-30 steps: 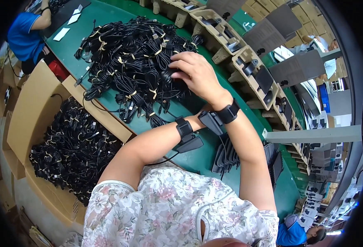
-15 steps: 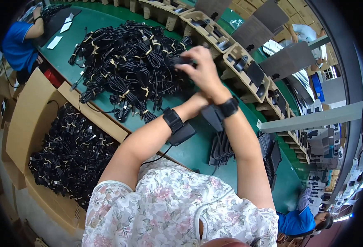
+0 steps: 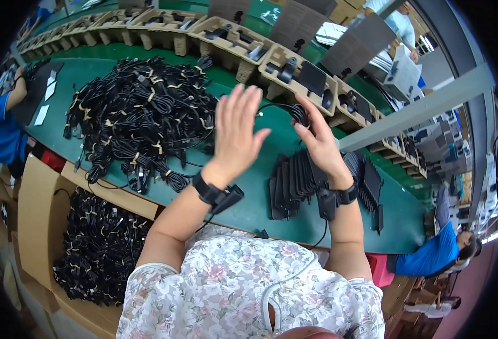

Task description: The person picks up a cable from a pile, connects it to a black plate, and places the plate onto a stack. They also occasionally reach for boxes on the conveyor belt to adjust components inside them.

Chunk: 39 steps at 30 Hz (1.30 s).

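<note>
Fingers stretched and spread, my left hand [image 3: 238, 135] is raised over the green table beside the right edge of a big pile of black cables [image 3: 141, 113]. Nothing shows in it. My right hand [image 3: 322, 144] grips a small coiled black cable [image 3: 299, 114] between thumb and fingers, near the pulp trays. From that coil a loose length arcs left toward my left hand. Many of the piled cables are bundled with pale ties. Below my right hand stand rows of thin black plates [image 3: 297, 181], leaning on one another.
A line of brown pulp trays [image 3: 220, 35] with black parts curves along the far side. To the left, a cardboard box [image 3: 37, 209] holds more tied cables. A grey metal bar [image 3: 418, 107] crosses at right. People in blue [image 3: 427, 254] work at both ends.
My hands were crossed by the pile's right edge; now they are apart. The right hand has moved right and holds the coiled cable. The view has shifted too.
</note>
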Each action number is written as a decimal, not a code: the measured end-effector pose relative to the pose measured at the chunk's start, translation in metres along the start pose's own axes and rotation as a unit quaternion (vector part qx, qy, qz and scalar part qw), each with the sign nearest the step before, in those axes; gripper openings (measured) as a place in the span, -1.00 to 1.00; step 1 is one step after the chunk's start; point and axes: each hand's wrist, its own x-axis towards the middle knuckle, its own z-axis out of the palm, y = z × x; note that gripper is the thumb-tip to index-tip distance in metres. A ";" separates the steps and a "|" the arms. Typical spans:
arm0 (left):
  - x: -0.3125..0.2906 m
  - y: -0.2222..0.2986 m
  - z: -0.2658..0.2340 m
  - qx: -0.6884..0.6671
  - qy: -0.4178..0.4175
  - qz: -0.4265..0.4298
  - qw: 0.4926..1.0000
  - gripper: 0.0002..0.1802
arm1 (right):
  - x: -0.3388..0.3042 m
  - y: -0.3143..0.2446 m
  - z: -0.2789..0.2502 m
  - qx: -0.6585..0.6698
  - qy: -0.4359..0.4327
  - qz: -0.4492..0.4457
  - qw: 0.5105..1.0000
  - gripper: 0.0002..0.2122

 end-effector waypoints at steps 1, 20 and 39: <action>-0.002 -0.012 0.002 0.054 -0.060 -0.033 0.996 -0.69 | -0.009 -0.009 0.001 0.077 -0.013 0.017 0.997 -0.81; 0.003 0.049 0.048 -0.441 -0.157 -0.279 0.838 -0.65 | -0.059 0.012 -0.010 -0.101 0.199 0.004 0.975 -0.89; 0.000 0.010 0.028 -0.611 -0.260 -0.517 0.540 -0.68 | -0.030 -0.003 -0.104 -0.577 0.021 -0.059 0.815 -0.66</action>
